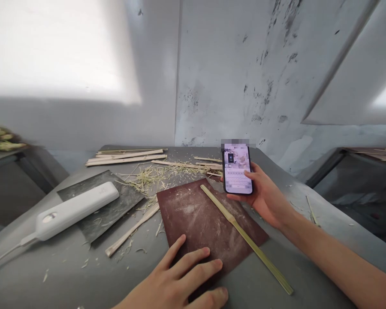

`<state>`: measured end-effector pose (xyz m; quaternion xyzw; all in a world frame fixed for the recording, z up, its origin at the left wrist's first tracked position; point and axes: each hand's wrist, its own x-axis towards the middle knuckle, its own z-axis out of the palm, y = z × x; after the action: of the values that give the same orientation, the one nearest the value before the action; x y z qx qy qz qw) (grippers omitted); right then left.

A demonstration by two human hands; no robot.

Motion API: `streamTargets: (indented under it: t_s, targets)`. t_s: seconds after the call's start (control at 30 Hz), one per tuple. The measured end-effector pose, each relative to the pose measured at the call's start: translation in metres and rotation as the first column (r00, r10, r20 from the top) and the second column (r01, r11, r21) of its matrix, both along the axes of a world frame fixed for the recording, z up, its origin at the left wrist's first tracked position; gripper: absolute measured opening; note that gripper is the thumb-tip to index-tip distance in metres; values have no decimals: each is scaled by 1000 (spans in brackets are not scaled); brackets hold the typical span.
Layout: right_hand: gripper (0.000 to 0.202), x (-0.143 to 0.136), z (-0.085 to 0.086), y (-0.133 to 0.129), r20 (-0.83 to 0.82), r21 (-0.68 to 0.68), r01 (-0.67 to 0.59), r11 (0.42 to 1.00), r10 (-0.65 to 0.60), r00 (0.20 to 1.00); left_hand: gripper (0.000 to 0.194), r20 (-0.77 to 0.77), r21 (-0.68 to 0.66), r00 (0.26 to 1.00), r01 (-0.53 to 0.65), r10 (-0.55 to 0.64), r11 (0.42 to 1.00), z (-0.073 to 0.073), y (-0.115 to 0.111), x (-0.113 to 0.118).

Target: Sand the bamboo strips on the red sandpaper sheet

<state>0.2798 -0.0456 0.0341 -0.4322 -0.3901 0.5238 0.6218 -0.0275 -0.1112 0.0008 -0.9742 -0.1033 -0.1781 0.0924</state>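
Head view: possible drop of the phone (238,171); likely cause, one-handed hold with thumb (250,174) at screen (238,178). Possible skid of the loose bamboo strip (233,219) off the brown sheet (193,206); likely cause, forearm (334,253) nudge. Phone clasped in right hand (264,195), well apart from left hand (183,274), fingers (194,259) spread over sheet's near edge, contact uncertain. Strip between both, untouched.

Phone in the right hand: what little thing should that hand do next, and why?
Perhaps tap a key with the thumb: the phone shows a keyboard, and the right hand holding it has that thumb over the keyboard's edge.
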Motion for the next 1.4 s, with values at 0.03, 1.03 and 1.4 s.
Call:
streamTargets:
  t_s: [0.03,1.03,1.4]
  targets:
    - [42,0,0,0,-23,7,-22,1000,22,999,34,3,-4,1000,-1,1,1000,0,0,0]
    - [58,3,-3,1,88,54,62,997,-67,994,39,-31,38,1000,-2,3,999,-3,1,2]
    - [59,3,-5,2,100,41,71,997,-74,992,39,29,55,1000,-5,3,998,-17,4,4]
